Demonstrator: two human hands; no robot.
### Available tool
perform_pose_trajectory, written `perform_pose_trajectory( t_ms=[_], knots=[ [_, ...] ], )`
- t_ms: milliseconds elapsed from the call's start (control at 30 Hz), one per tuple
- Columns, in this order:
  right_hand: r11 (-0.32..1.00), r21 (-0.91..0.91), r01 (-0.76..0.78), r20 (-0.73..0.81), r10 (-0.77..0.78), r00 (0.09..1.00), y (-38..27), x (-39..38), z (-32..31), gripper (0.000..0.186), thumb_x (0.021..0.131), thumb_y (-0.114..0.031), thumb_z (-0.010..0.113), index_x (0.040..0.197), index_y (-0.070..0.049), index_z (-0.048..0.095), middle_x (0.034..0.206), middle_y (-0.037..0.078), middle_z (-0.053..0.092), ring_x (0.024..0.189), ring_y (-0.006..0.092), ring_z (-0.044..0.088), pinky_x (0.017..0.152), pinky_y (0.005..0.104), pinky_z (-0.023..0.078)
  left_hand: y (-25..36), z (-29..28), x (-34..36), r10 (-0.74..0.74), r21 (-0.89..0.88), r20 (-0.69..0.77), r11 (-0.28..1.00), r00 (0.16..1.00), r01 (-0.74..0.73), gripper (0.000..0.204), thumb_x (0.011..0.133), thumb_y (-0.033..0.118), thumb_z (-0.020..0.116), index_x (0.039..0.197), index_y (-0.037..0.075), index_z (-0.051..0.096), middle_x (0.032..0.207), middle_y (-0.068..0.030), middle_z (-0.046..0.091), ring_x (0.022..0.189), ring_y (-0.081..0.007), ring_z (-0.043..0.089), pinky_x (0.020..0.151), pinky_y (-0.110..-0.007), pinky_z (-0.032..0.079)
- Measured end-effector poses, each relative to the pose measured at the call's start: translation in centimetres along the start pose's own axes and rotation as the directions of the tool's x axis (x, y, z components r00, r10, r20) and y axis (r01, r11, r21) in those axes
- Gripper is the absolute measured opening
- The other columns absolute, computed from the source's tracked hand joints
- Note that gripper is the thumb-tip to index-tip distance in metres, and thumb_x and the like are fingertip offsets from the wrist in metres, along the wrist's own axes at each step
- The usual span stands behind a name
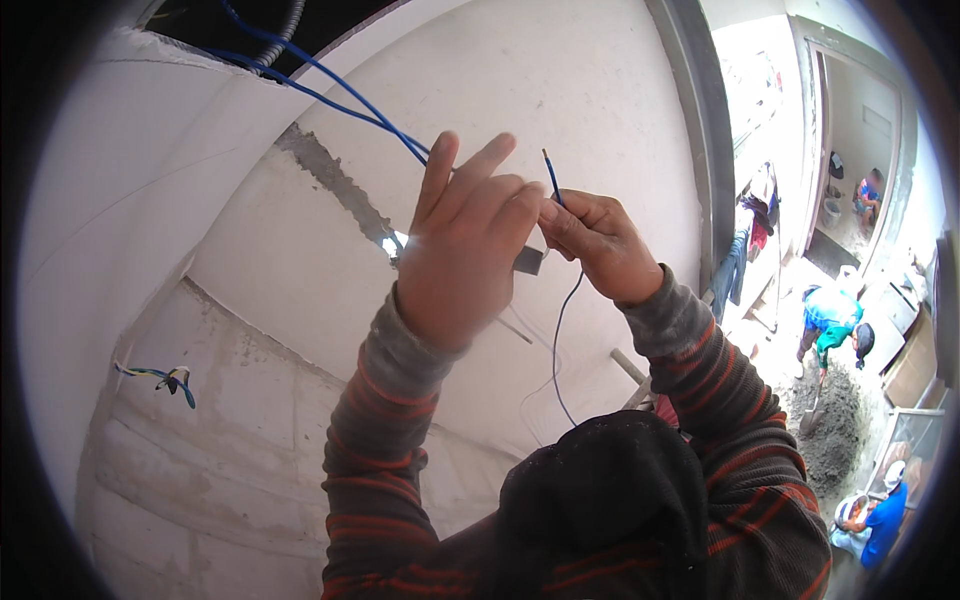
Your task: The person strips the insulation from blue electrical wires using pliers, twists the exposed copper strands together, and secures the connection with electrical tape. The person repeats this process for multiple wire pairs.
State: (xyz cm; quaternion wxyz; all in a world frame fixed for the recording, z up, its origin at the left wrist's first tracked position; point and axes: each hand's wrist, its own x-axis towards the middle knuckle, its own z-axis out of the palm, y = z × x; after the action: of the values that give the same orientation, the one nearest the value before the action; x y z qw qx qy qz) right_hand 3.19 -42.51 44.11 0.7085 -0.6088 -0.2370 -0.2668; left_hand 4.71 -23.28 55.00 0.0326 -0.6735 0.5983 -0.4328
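My left hand, slightly blurred, has two fingers raised and apart and the others bent in beside my right thumb; what they hold is hidden. My right hand pinches a thin blue wire, its short tip pointing up with a bare end and a longer length hanging below. Two blue cables run from the ceiling opening down behind my left hand. A dark grey rectangular piece shows between my hands, partly hidden.
A bunch of short wires sticks out at left beside the chased white wall. A grey door frame stands right. Beyond, a bent-over person shovels grey mortar, another works lower down, and one sits in a doorway.
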Motion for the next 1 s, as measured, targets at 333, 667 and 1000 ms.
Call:
perform_pose_trajectory(
  t_ms=[333, 667, 1000],
  knots=[
    [0.986, -0.158, -0.053, -0.093, 0.038, 0.995, 0.0, -0.1, 1.6, 0.052, 0.115, -0.044, 0.063, 0.088, 0.001, 0.065, 0.073, 0.005, 0.053, 0.073, 0.014, 0.048, 0.068, 0.0346, 0.045, 1.7, 1.8, -4.8, -0.454, -0.232, -0.25, 0.886, 0.855, 0.402, 0.044, 0.109, 0.003, 0.054, 0.151, -0.003, 0.06, 0.163, -0.03, 0.056, 0.16, -0.0468, 0.046, 0.132, -0.059, 0.033],
    [0.999, -0.029, -0.019, 0.028, 0.02, 0.999, 1.3, -1.3, 4.8, 0.05, 0.119, -0.043, 0.053, 0.099, -0.001, 0.07, 0.083, 0.003, 0.058, 0.079, 0.0165, 0.053, 0.075, 0.0342, 0.047, 3.2, 3.6, -3.5, -0.794, -0.965, 0.125, 0.041, 0.595, 0.258, 0.033, 0.119, 0.029, 0.054, 0.125, -0.001, 0.063, 0.139, -0.0266, 0.071, 0.138, -0.0402, 0.066, 0.117, -0.05, 0.05],
    [0.996, 0.05, -0.068, -0.008, 0.069, 0.998, -0.3, -2.8, 3.3, 0.055, 0.12, -0.052, 0.046, 0.116, -0.004, 0.073, 0.087, -0.004, 0.053, 0.08, 0.0084, 0.043, 0.071, 0.0271, 0.039, 2.0, 5.1, -3.0, -0.742, -0.992, 0.123, -0.097, 0.659, 0.077, 0.026, 0.117, 0.031, 0.061, 0.117, 0.005, 0.063, 0.138, -0.0202, 0.071, 0.128, -0.0374, 0.07, 0.109, -0.052, 0.055]
  ],
)
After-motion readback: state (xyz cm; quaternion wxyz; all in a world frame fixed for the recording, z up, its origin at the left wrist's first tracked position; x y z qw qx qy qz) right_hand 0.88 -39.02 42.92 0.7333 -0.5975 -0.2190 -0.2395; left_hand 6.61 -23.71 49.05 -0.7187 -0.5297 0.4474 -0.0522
